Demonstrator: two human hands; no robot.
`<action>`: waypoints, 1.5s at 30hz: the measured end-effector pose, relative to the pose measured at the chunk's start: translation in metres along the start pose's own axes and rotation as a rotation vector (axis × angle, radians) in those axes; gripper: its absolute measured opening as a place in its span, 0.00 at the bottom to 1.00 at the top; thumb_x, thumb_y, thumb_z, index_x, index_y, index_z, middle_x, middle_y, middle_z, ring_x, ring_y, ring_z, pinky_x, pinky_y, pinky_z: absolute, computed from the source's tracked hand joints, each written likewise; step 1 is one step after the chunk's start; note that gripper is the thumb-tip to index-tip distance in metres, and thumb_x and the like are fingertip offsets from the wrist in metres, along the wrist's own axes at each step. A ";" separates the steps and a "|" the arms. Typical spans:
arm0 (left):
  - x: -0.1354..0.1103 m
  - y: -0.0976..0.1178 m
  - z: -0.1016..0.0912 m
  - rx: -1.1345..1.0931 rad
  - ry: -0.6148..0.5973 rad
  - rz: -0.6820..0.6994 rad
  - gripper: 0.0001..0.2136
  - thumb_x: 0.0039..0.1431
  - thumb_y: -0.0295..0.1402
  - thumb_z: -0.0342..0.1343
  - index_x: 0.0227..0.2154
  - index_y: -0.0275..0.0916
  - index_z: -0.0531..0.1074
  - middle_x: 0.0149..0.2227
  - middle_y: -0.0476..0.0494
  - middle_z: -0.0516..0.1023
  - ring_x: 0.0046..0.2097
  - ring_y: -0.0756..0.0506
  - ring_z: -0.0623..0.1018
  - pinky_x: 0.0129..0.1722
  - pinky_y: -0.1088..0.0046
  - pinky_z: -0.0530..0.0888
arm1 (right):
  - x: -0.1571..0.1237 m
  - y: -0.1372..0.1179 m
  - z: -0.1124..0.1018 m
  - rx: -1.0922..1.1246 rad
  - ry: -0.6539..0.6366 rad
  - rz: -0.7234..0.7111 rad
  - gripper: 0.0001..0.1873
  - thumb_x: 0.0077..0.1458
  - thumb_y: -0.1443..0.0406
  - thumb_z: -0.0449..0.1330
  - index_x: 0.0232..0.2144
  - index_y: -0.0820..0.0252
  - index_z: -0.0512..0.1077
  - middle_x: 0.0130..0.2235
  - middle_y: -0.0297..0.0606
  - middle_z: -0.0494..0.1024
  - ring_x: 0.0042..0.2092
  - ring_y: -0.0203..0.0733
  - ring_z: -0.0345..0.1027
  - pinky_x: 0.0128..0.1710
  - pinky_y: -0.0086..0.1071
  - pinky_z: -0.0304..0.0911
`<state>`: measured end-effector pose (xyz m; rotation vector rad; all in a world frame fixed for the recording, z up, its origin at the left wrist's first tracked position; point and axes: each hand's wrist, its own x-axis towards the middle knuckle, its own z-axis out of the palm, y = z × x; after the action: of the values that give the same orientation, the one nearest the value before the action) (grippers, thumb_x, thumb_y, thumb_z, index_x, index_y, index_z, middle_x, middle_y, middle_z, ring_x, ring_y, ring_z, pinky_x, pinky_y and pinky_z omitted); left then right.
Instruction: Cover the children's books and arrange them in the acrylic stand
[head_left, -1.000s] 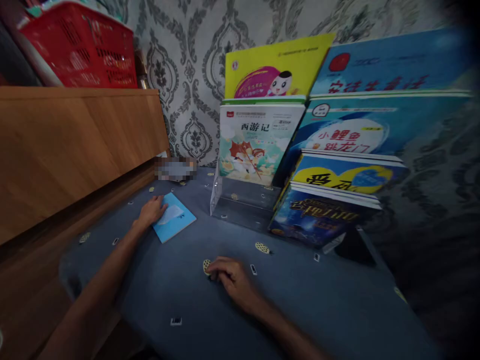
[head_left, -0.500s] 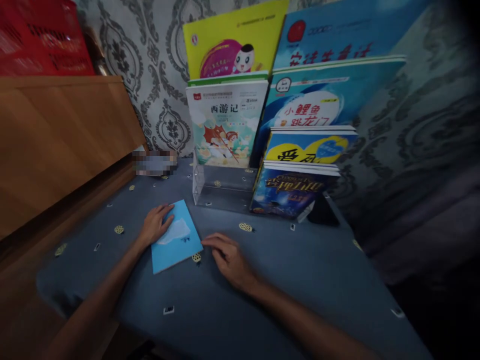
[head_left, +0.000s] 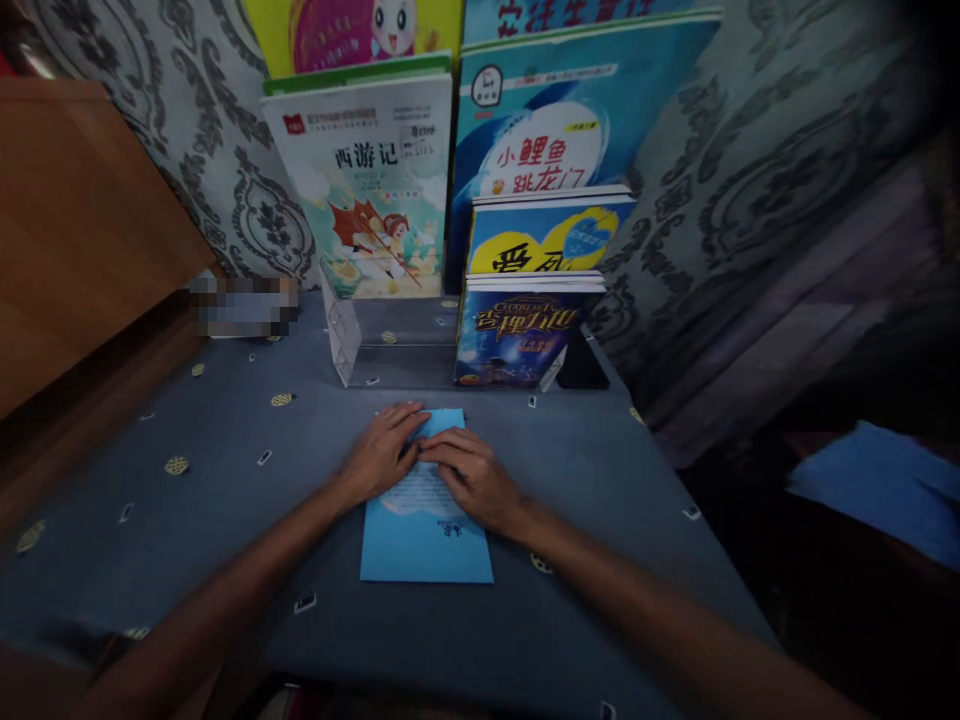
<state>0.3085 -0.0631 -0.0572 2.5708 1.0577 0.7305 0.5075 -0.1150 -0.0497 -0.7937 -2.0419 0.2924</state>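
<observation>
— What is closest to us?
— A thin blue booklet (head_left: 424, 540). It lies flat on the grey-blue table cloth (head_left: 225, 480), right in front of the person.
— Where are the hands?
— The left hand (head_left: 382, 455) and the right hand (head_left: 472, 478) both rest on its far half. The fingers lie flat and close together, and the tips meet in the middle. They press down and pinch nothing.
— Is the booklet heavy?
— I think it is light and bendy, like a few sheets of paper. It could slide on the cloth and crease easily. A side edge looks like the best place to hold it.
— What is behind it?
— A clear plastic stand (head_left: 360, 345) with a dark blue book (head_left: 517, 335) in its front row. Higher up, a white storybook (head_left: 375, 190) and a big blue book (head_left: 577, 110) lean toward the patterned wall (head_left: 217, 150).
</observation>
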 end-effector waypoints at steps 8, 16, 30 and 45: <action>0.009 -0.005 0.001 -0.030 0.214 -0.032 0.18 0.66 0.24 0.43 0.54 0.39 0.71 0.47 0.39 0.79 0.51 0.41 0.77 0.55 0.57 0.75 | 0.003 0.001 -0.002 -0.217 -0.307 0.046 0.18 0.67 0.66 0.54 0.56 0.61 0.73 0.60 0.50 0.75 0.63 0.51 0.66 0.63 0.52 0.62; 0.005 0.006 -0.013 0.238 0.011 -0.058 0.16 0.67 0.24 0.44 0.49 0.39 0.73 0.42 0.40 0.78 0.46 0.41 0.75 0.49 0.61 0.73 | 0.001 0.003 -0.010 -0.302 -0.415 0.293 0.33 0.67 0.53 0.55 0.67 0.64 0.61 0.69 0.54 0.62 0.72 0.54 0.51 0.71 0.56 0.46; 0.008 0.017 -0.017 0.389 -0.057 -0.007 0.16 0.69 0.25 0.44 0.50 0.38 0.76 0.51 0.37 0.81 0.50 0.39 0.79 0.56 0.55 0.71 | -0.024 0.025 -0.040 -0.366 -0.291 0.406 0.28 0.68 0.56 0.54 0.65 0.59 0.64 0.68 0.53 0.64 0.68 0.58 0.60 0.68 0.62 0.49; 0.012 0.022 -0.016 0.412 -0.174 0.065 0.24 0.64 0.20 0.44 0.59 0.37 0.71 0.62 0.34 0.75 0.61 0.37 0.75 0.64 0.49 0.67 | -0.027 0.030 -0.040 -0.292 -0.242 0.390 0.30 0.68 0.59 0.51 0.69 0.59 0.58 0.67 0.51 0.67 0.68 0.57 0.59 0.69 0.62 0.49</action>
<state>0.3196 -0.0691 -0.0308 2.9572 1.1735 0.3156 0.5636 -0.1130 -0.0595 -1.4015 -2.1731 0.3229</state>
